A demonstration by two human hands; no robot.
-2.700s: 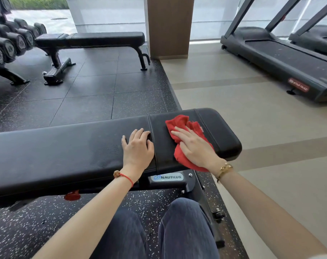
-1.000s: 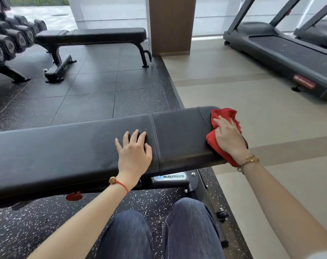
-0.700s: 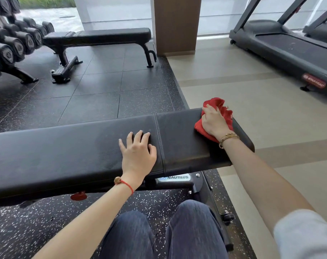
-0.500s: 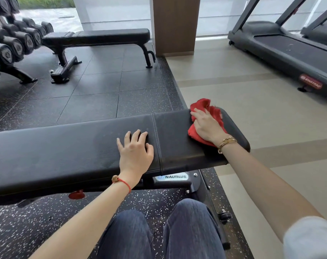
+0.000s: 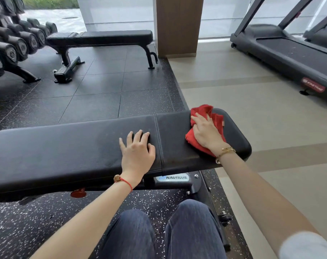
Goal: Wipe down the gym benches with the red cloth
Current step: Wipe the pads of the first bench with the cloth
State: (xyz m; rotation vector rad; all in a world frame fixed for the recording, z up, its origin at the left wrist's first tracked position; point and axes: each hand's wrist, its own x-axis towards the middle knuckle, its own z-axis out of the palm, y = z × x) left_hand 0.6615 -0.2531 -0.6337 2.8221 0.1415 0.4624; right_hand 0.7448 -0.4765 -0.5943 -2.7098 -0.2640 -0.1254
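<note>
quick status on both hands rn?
Left hand: open, flat on the near bench, holding nothing.
Right hand: pressed down on the red cloth at the bench's right end, fingers spread over it.

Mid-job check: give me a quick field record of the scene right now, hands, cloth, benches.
right hand: pressing the red cloth flat on the near bench, short pad at its right end
left hand: flat and open on the long pad, just left of the seam, holding nothing
far bench: nobody at it
surroundings: dumbbell rack far left, treadmill far right
</note>
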